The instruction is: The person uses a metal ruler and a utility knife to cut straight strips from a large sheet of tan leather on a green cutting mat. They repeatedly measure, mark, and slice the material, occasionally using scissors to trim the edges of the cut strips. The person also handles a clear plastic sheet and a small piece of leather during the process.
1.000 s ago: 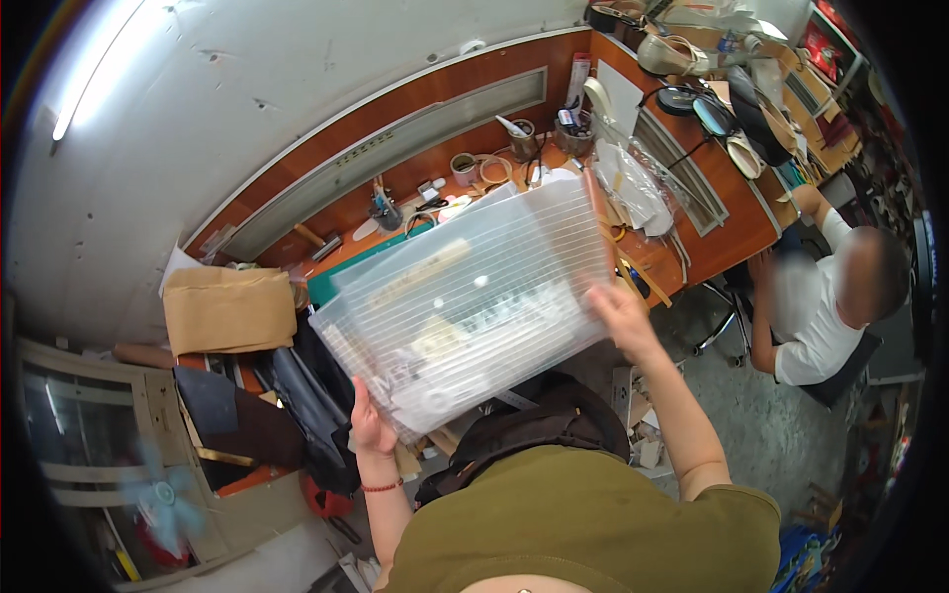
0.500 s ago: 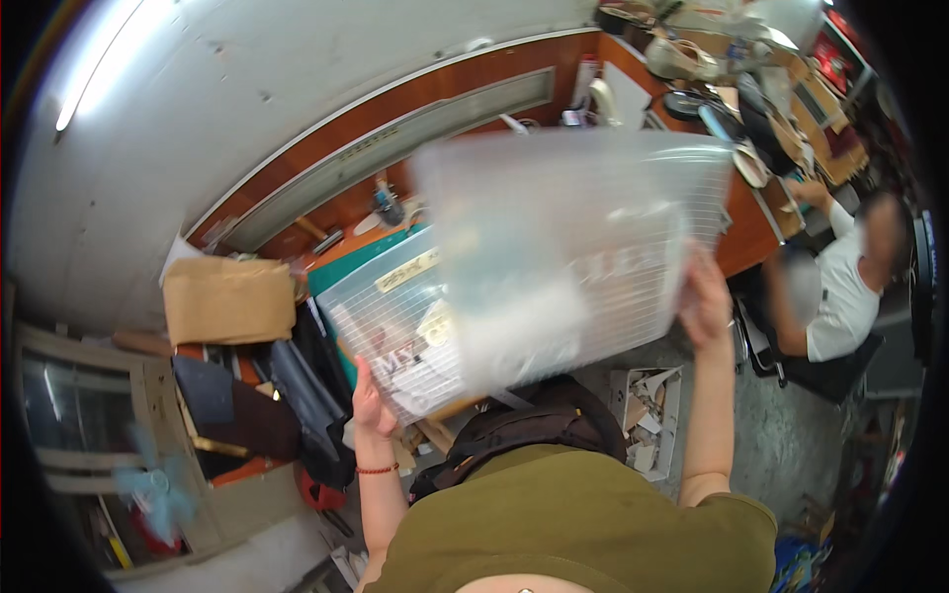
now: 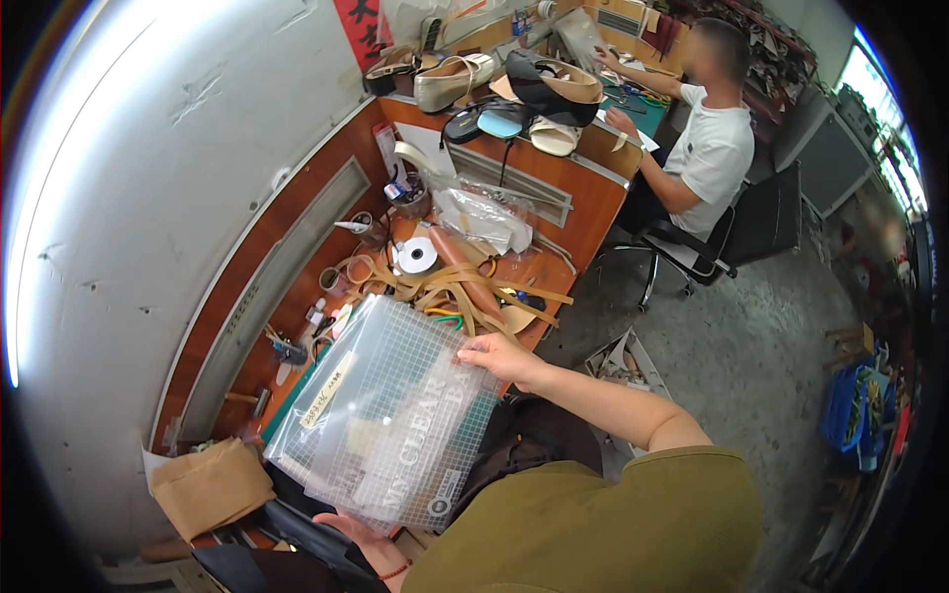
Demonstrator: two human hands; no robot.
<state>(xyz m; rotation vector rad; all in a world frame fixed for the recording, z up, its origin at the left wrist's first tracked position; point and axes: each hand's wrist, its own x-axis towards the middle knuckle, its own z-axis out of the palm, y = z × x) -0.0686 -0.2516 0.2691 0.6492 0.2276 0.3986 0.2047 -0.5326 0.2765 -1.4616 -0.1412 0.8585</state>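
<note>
Clear plastic document folders (image 3: 371, 405) with a white grid pattern lie one over another, tilted above the desk's near edge. A pale label strip is stuck near their left side, and white lettering runs along the right part. My right hand (image 3: 502, 358) pinches the upper right corner, thumb on top. At the lower edge, my left hand (image 3: 354, 532) holds the folders from below, its fingers partly hidden. A red bead bracelet (image 3: 395, 571) circles my left wrist. Beneath the folders shows a green cutting mat (image 3: 287, 400).
Tan strips (image 3: 460, 287), a white tape roll (image 3: 417, 255) and tool cups (image 3: 366, 229) crowd the desk behind. Shoes (image 3: 455, 81) stand on the partition. A person in white (image 3: 714, 138) sits at another desk to the right. Brown paper (image 3: 211, 486) lies at left, a scrap box (image 3: 633, 358) on the floor.
The raised folder in my right hand has come down onto the one in my left. The view has swung right, showing more of the desk and the other person.
</note>
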